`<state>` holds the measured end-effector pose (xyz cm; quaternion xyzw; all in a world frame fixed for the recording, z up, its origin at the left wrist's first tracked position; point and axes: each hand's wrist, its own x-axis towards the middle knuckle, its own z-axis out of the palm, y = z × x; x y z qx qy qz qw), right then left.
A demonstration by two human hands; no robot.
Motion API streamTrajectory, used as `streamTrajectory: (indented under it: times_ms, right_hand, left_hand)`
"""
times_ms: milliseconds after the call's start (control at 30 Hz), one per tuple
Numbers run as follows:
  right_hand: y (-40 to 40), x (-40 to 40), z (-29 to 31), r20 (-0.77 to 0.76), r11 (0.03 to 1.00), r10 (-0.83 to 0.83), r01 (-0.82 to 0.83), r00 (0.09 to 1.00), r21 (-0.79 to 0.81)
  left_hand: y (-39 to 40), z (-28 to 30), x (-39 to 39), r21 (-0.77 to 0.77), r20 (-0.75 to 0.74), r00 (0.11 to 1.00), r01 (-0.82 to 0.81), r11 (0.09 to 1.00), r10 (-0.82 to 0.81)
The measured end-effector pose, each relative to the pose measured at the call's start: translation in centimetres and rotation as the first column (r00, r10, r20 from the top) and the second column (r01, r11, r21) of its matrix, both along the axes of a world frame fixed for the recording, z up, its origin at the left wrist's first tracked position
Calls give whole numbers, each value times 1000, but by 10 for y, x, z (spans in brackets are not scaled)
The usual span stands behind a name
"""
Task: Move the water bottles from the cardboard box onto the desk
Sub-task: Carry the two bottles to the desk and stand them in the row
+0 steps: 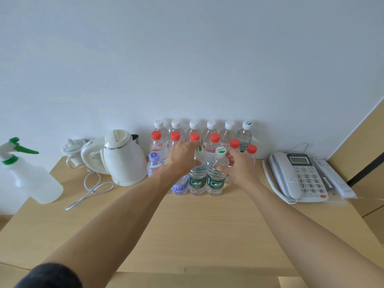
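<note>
L hand (182, 155) fingers grip left green-label bottle (197, 180); R hand (239, 166) fingers grip right green-label bottle (216, 179). Both upright on tabletop (187, 225), touching, w/ other bottles behind.

I see two clear green-labelled bottles (206, 179) standing upright and touching side by side on the pale wood desk (187, 225), at the front of the group, their white caps marked with green. Behind them stand a row of red-capped bottles (214, 142) and, against the wall, a row of white-capped bottles (193, 126), all upright. Left of the front pair I make out a bottle with a lilac cap (154, 165) and another with a blue label (180, 187).
</note>
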<state>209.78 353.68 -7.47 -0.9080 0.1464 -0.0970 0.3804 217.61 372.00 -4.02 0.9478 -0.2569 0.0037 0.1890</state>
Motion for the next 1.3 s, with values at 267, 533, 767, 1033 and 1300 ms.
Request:
streamTrajectory:
  times_ms: [267, 533, 767, 1033, 1300]
  right_hand:
    - [1, 0, -3, 26, 999, -23, 24, 999, -24]
    - [0, -1, -6, 33, 998, -21, 22, 999, -53]
    - [2, -2, -8, 50, 999, -14, 15, 999, -29]
    - [4, -3, -11, 65, 999, -14, 17, 998, -32]
    - [7, -7, -10, 64, 1000, -8, 10, 998, -22]
  left_hand:
    - [1, -1, 0, 1, -2, 1000, -17, 1000, 17]
    - [0, 1, -2, 13, -2, 1000, -21, 1000, 21]
    - [1, 3, -4, 5, 1, 1000, -23, 1000, 23]
    - [1, 2, -7, 2, 8, 1000, -29, 1000, 29]
    - [2, -1, -6, -13, 32, 999, -16, 1000, 17]
